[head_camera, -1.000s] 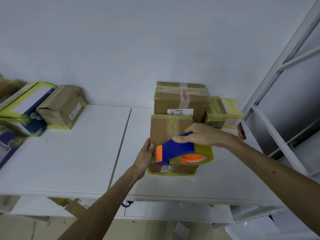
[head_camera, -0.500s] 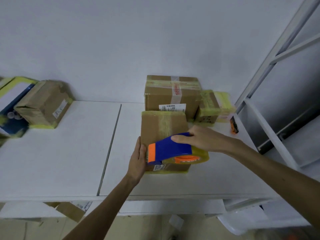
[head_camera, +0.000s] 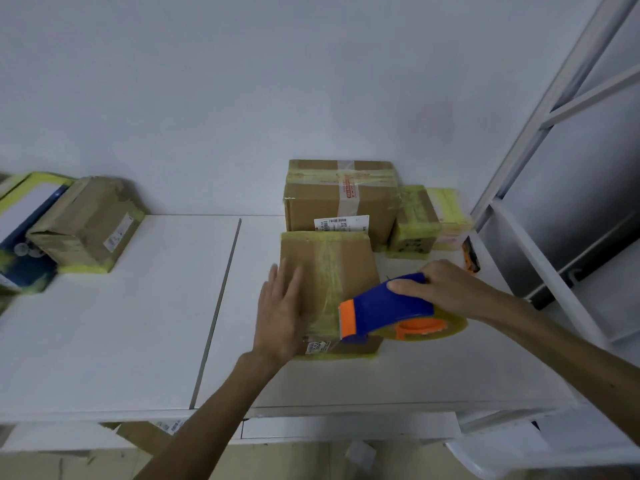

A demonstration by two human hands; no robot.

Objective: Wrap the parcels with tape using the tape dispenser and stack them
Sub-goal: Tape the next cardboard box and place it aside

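- While the left hand [head_camera: 280,313] lies flat on top of the front parcel [head_camera: 332,268], its fingers are straight and a bit spread. It's just pressing down near the left edge, not curled round anything.
- Meanwhile the right hand [head_camera: 446,289] has its fingers wrapped round the blue body of the tape dispenser [head_camera: 388,306], so that's a proper grip.
- The dispenser's orange front end is down on the parcel's top near the front right corner. The yellowish tape roll [head_camera: 433,329] sticks out behind it over the table [head_camera: 121,323].
- The parcel itself sits on the white table, right of the seam between the two tabletops. It has yellowish tape along its edges and a strip running over the top.
- Just behind it is a bigger cardboard box [head_camera: 339,199] with a white label and a red-printed strip of tape. Touching or only very close, can't really tell.
- Right of that one there's a small box [head_camera: 414,220] mostly covered in yellow tape.
- Way over on the left, a brown box [head_camera: 86,223] sits up against a blue and yellow carton [head_camera: 24,209].
- A white shelf frame [head_camera: 540,271] stands at the right.
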